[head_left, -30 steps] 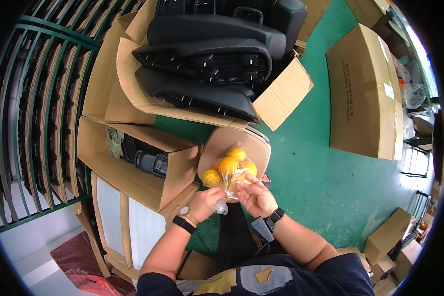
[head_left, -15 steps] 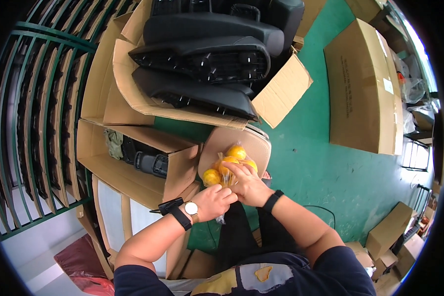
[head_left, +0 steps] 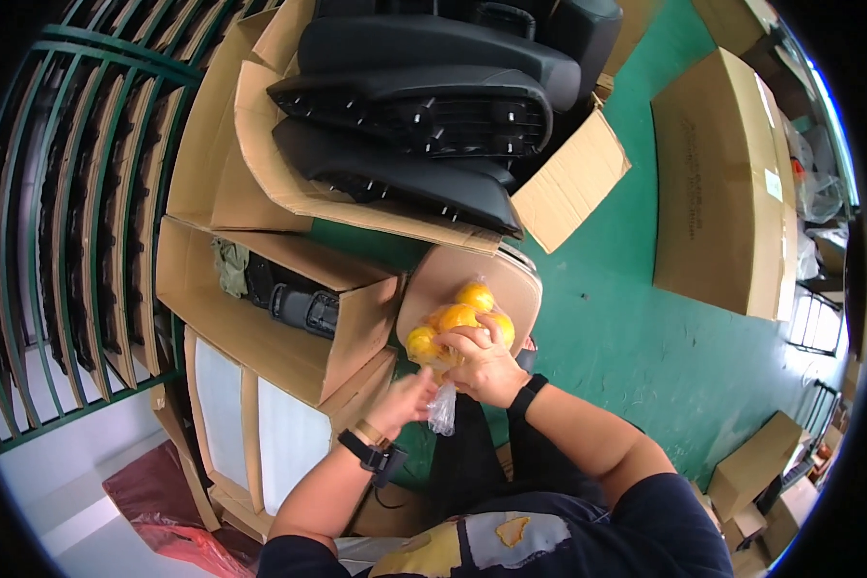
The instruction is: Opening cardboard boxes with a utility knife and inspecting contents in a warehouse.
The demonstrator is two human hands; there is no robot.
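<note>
Risk: yellow-orange fruit (head_left: 459, 317) in clear bag (head_left: 442, 409), over near part of tan padded seat (head_left: 433, 279); can't tell if wt. is fully on it. If R grip slackens, neck could open & round pcs. might roll onto green floor (head_left: 607, 356). Thin plastic could tear too, if tugged hard.

R hand (head_left: 491, 371): fingers curled, part-closed round bag just below fruit, fingertips vs. nearest pcs.; thumb mostly hidden. L hand (head_left: 402, 402): beside bag's loose end, fingers bent, blurred; can't tell if pinching plastic or just apart.
</note>
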